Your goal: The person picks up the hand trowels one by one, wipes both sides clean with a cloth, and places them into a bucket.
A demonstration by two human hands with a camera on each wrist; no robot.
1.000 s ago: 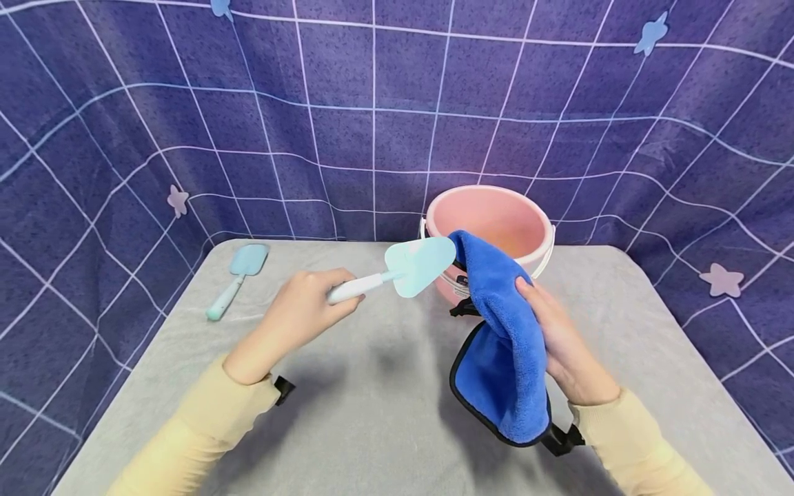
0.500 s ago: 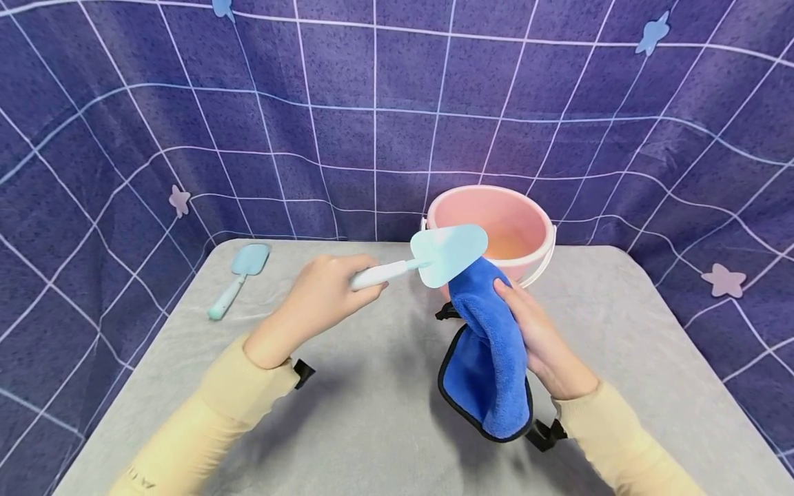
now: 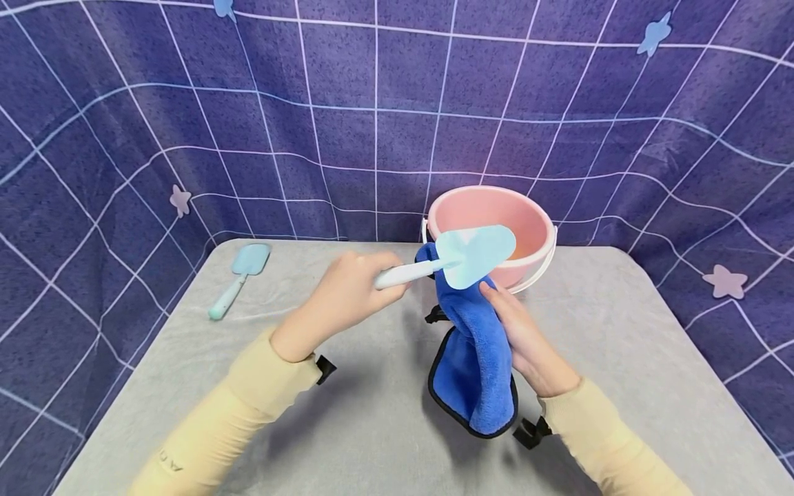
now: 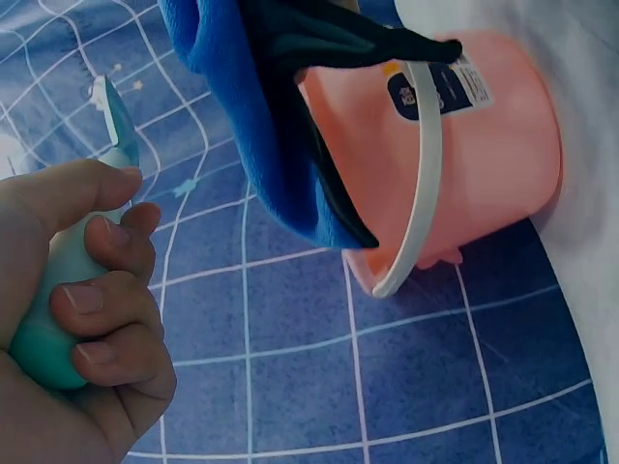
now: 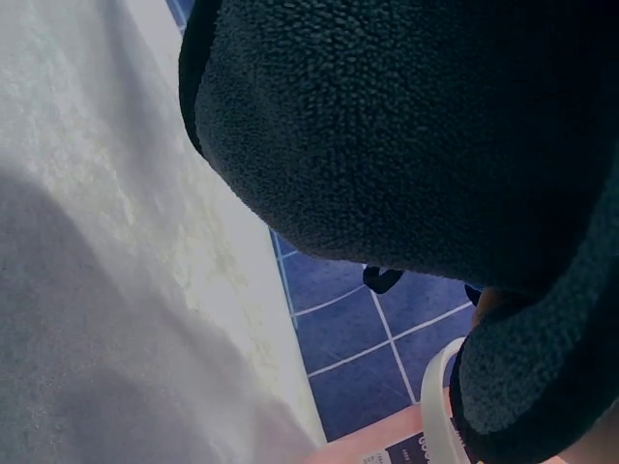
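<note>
In the head view my left hand (image 3: 344, 296) grips the pale handle of a small hand trowel (image 3: 474, 256) with a light blue blade. The left wrist view shows fingers curled round that handle, with the trowel blade (image 4: 118, 121) beyond the thumb. My right hand (image 3: 527, 337) holds a blue cleaning cloth (image 3: 477, 358) with black edging, which drapes down below the fingers. The trowel blade overlaps the top of the cloth and the front rim of a pink bucket (image 3: 533, 269) in the head view. Up close, the cloth (image 5: 387, 135) hides most of the right hand in the right wrist view.
At the left of the table (image 3: 372, 427) lies a second small shovel (image 3: 250, 260) with a squarer blue blade and mint handle. The bucket's white handle (image 3: 546, 265) hangs at its side. A purple gridded curtain (image 3: 347, 138) surrounds the table's back and sides.
My left hand has moved the trowel rightward, its blade passing over the cloth and bucket rim. The right hand has shifted left with the cloth.
</note>
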